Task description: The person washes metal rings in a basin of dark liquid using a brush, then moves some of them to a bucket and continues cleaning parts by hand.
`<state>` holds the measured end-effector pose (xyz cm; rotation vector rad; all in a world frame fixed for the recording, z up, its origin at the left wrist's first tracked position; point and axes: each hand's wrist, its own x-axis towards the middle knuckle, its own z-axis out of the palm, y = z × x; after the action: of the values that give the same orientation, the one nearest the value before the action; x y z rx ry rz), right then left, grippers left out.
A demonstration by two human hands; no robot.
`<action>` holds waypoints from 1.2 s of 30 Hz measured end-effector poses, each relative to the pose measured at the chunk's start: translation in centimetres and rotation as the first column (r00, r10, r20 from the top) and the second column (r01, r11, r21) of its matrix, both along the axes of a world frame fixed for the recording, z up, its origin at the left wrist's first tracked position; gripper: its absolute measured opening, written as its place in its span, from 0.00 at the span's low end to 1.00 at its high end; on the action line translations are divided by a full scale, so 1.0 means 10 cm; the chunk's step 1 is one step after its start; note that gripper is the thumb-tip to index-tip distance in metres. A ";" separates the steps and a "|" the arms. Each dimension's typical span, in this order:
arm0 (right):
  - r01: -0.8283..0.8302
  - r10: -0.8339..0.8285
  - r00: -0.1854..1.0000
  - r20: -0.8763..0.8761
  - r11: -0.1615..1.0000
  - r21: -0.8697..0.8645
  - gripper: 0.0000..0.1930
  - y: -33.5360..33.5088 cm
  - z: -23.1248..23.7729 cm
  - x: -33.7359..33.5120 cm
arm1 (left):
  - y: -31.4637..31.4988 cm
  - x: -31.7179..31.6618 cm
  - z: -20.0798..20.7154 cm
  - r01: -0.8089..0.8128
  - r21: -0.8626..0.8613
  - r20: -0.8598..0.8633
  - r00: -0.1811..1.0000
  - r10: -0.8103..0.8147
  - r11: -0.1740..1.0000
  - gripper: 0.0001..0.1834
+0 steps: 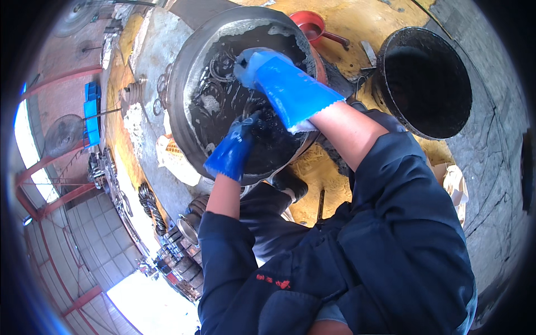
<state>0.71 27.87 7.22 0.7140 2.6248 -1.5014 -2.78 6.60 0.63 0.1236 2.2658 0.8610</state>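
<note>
Dark jacket (312, 251) fabric fills the near part of the view, its sleeves pushed back to bare forearms. Beyond it stands a wide round tub (180, 100) of dark liquid (273, 42), with patches of grey foam along the far rim and the left side. Dark ring-shaped parts (211, 94) lie in the left half of the tub, partly at the surface of the liquid.

Both hands wear blue gloves and are over the tub. On the near side, the left hand (239, 134) reaches into the liquid, its fingers partly hidden in the dark, splashing area; whether they are closed on something I cannot tell. Farther off, the right hand (258, 66) is bent above the liquid close to the rings, its fingers curled and wet; I cannot tell whether they grip anything.

Just beyond the tub, to the right, a red pan (308, 23) with a handle rests on the yellowish floor (357, 17). Farther right stands a black bucket (427, 72), with a flat grey piece (368, 53) beside it. A dark shoe (294, 184) shows just below the tub's near edge. To the left, a pale sack (174, 162) lies beside the tub, and stacked metal parts (181, 259) are nearer. At far left are blue bins (91, 114).
</note>
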 end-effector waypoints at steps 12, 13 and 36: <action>-0.115 0.056 0.992 -0.112 0.758 -0.642 0.25 -0.37 -0.44 0.02 | -0.90 -0.44 0.22 -0.362 0.931 0.304 0.833 -0.462 -0.041 0.31; -0.125 0.066 0.991 -0.117 0.773 -0.622 0.25 -0.41 -0.27 0.14 | -0.88 -0.44 0.20 -0.355 0.932 0.286 0.839 -0.463 -0.067 0.31; 0.015 -0.059 0.998 0.028 -0.212 -0.977 0.34 -0.55 -0.07 -0.05 | -0.99 -0.41 -0.08 -0.478 0.877 0.480 0.877 0.035 -0.048 0.18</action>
<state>0.24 22.40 6.54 0.4247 0.4204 -2.7496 -6.85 -3.31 -0.19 0.1513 0.8291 2.4391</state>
